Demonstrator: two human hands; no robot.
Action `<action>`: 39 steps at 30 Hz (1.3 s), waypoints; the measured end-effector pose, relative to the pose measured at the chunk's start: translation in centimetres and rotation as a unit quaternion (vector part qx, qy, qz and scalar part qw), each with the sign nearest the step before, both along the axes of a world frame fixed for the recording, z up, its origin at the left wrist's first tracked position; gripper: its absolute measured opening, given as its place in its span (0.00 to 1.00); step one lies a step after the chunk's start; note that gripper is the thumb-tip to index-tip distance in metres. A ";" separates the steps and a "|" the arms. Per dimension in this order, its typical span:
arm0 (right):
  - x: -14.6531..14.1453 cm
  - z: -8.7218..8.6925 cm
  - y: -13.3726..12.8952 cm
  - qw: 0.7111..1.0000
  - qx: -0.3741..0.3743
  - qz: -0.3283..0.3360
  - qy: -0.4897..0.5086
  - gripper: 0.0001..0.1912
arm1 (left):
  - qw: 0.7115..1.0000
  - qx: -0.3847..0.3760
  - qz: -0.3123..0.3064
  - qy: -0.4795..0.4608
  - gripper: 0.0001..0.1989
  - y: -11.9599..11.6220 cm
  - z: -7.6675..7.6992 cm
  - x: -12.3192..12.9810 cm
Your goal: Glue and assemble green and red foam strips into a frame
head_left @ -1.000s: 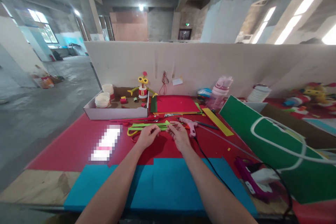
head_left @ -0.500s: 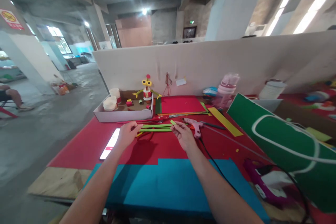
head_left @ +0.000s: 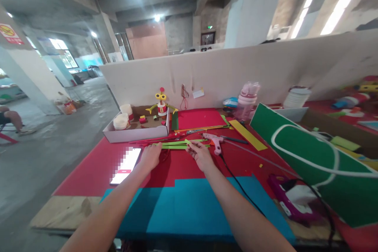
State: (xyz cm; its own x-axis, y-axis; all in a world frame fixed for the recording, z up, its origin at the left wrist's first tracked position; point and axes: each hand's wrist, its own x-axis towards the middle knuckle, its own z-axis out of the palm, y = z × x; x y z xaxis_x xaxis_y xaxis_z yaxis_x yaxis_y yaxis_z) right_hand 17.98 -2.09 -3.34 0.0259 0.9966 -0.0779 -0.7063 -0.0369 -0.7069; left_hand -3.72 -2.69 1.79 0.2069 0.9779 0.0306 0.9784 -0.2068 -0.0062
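Observation:
Several narrow green strips [head_left: 174,146] that look like paper or foam lie side by side across the red work surface in front of me. My left hand [head_left: 152,156] is closed at their left ends, with its fingertips partly hidden. Near their right part, my right hand [head_left: 201,156] pinches a small light-green strip [head_left: 187,141] between thumb and fingers. Just right of that hand lies a pink hot glue gun [head_left: 216,142] with a black cable. A phone with a lit screen [head_left: 126,165] rests left of my left hand.
A shallow box [head_left: 136,134] with white cups stands at the back left, beside a yellow-and-red robot figure [head_left: 161,106]. Blue sheets [head_left: 189,208] cover the front edge. On the right are a yellow strip [head_left: 248,134], a green board [head_left: 313,165], a purple tissue pack [head_left: 291,201] and a pink bottle [head_left: 247,100].
My left hand has shifted slightly right and its fingers have curled down over the strip ends. The right hand's small piece has come lower and closer to the strips. The view has turned slightly right.

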 end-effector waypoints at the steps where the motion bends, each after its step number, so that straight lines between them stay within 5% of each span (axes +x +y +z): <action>1: 0.0 0.0 0.1 1.000 0.001 -0.001 0.000 0.17 | 1.000 -0.011 0.006 -0.014 0.20 0.2 0.4 0.0; 6: 0.1 -0.1 0.4 1.000 0.007 -0.002 0.010 0.18 | 0.979 -0.135 0.018 -0.151 0.16 0.7 4.3 -0.7; 10: 0.0 -0.1 0.3 1.000 0.007 0.026 -0.007 0.19 | 0.910 -0.307 0.026 -0.279 0.14 -0.4 8.5 -2.2; 12: -0.2 -0.2 0.3 0.999 0.023 0.029 -0.014 0.20 | 0.898 -0.341 0.037 -0.276 0.14 -1.4 10.2 -3.3; 21: 1.1 1.7 0.0 0.999 0.043 0.031 0.009 0.18 | 0.893 -0.372 0.021 -0.252 0.13 -7.5 12.7 -8.7; 26: 1.4 4.2 -3.5 0.952 0.177 0.251 -0.014 0.13 | 0.908 -0.357 0.015 -0.221 0.09 -9.3 13.5 -8.9; 30: -1.2 3.7 -5.1 0.879 0.227 0.406 -0.106 0.14 | 0.938 -0.297 -0.001 -0.180 0.08 -9.1 13.7 -7.7; 36: -3.9 1.0 -2.3 0.930 0.181 0.270 -0.171 0.15 | 0.945 -0.253 0.012 -0.209 0.09 -9.3 16.0 -8.3; 39: -3.8 1.3 -1.2 0.965 0.119 0.155 -0.177 0.16 | 0.953 -0.136 0.066 -0.261 0.08 -9.9 16.9 -10.4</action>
